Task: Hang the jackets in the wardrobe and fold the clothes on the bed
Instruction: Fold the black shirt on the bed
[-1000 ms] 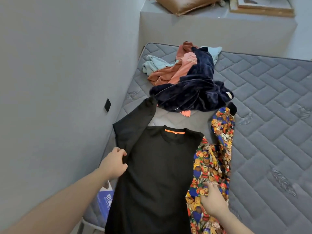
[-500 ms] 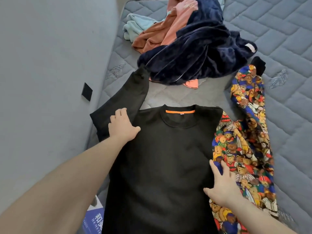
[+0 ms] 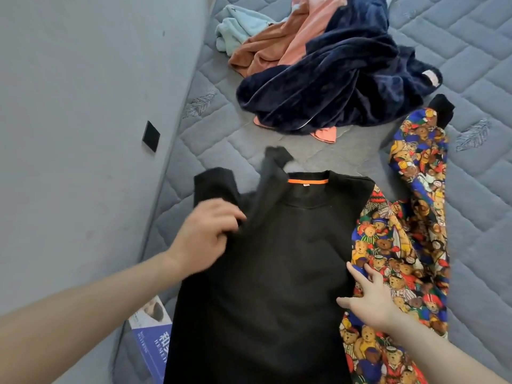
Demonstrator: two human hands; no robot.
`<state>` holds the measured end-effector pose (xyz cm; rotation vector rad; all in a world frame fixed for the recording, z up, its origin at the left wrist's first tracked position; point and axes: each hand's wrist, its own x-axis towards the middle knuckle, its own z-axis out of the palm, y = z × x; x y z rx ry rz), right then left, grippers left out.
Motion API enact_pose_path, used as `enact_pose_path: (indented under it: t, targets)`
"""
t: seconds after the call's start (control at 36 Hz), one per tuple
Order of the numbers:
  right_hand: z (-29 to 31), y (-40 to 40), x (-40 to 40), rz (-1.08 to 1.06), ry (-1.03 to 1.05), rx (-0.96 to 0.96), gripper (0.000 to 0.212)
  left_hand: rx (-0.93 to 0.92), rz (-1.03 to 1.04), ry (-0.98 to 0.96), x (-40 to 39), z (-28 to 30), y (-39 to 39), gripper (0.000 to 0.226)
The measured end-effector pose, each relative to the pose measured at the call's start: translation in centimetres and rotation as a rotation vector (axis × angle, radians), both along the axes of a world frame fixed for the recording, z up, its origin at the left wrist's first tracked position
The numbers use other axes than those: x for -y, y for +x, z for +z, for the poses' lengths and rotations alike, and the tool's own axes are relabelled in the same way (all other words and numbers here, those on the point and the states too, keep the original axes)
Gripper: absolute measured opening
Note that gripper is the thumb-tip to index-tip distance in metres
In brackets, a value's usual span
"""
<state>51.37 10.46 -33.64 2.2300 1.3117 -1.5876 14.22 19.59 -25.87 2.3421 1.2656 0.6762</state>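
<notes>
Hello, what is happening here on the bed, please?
A person is folding a black sweatshirt on the mattress. The left hand grips its left sleeve, folding it inward; the right hand lies flat at its right edge, on a bear-print garment. An unfolded clothes pile waits behind.

Left hand [image 3: 206, 239] blurred, fingers curled, pinching — right hand [image 3: 370, 297] flat, fingers spread.

A grey quilted mattress [image 3: 471, 65] lies against a plain grey wall [image 3: 83, 106] bearing a small black square [image 3: 151, 136].
</notes>
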Motion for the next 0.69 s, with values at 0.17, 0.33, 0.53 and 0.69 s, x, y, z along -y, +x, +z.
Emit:
enact_pose_path:
  t: [0.17,0.33,0.53,0.69]
  targets:
    - [0.6,1.1,-0.4,-0.213,0.040,-0.126,0.067,-0.598,-0.356,-0.306,5.7,-3.6,-0.6,0.032]
    - [1.8,-1.0,-1.2,-0.155,0.236,-0.030,0.079,-0.674,-0.329,-0.420,7.2,-4.6,-1.5,0.031]
    - [2.8,-9.0,-1.3,0.041,0.252,-0.113,0.080,-0.078,0.461,-0.419,4.6,-2.1,-1.9,0.047]
    - [2.9,-12.5,-0.1,0.142,0.022,-0.057,0.039,-0.187,0.994,-0.812,1.3,-4.1,-4.5,0.090]
